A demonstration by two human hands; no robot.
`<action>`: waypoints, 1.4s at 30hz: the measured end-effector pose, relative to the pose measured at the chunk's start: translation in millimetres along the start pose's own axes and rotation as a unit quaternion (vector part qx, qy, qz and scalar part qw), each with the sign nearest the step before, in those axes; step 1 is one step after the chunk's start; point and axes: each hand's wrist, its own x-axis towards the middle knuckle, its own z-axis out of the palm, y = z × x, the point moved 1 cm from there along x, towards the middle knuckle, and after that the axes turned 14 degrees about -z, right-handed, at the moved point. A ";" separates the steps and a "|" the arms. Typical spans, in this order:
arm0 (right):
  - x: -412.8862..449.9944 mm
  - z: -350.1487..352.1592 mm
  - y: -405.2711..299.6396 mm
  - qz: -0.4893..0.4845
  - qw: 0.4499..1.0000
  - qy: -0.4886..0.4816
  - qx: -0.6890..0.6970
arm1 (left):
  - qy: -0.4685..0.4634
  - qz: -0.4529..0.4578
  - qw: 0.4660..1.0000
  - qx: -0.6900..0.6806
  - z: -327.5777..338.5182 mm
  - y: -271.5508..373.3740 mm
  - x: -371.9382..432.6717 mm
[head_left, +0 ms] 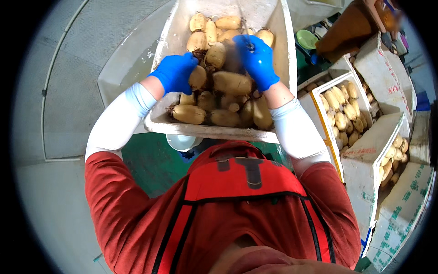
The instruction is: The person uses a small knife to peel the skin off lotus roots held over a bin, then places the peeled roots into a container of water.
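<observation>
Several lotus root segments [232,83] lie in a white foam box [208,129] in front of me. My left hand [176,73], in a blue glove, is at the box's left side with its fingers around a lotus root piece [197,78] that has dark, fibrous matter at its upper end. To the right, above the roots, my right hand [258,61], also blue-gloved, is closed on a thin metal tool [250,40]; its kind is unclear, and a blur beside the hand hides part of the roots.
At the right stand foam boxes [366,150] with more lotus roots [345,109]. A green basin [307,39] and a partly visible person [356,27] are at the upper right. A white bucket [183,142] sits below the box. A large pale tub [119,65] adjoins its left side.
</observation>
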 end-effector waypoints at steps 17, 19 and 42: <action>-20.4 15.9 -34.9 -0.073 0.911 -0.312 -0.259 | -0.088 -0.137 0.641 -0.750 37.7 25.9 -20.1; -22.9 18.1 -33.2 -0.050 0.911 -0.316 -0.260 | -0.042 -0.137 0.631 -0.763 51.5 27.1 -16.4; -41.2 47.5 21.1 0.153 0.824 -0.455 -0.301 | 0.101 -0.120 0.803 -0.575 69.6 22.4 -15.4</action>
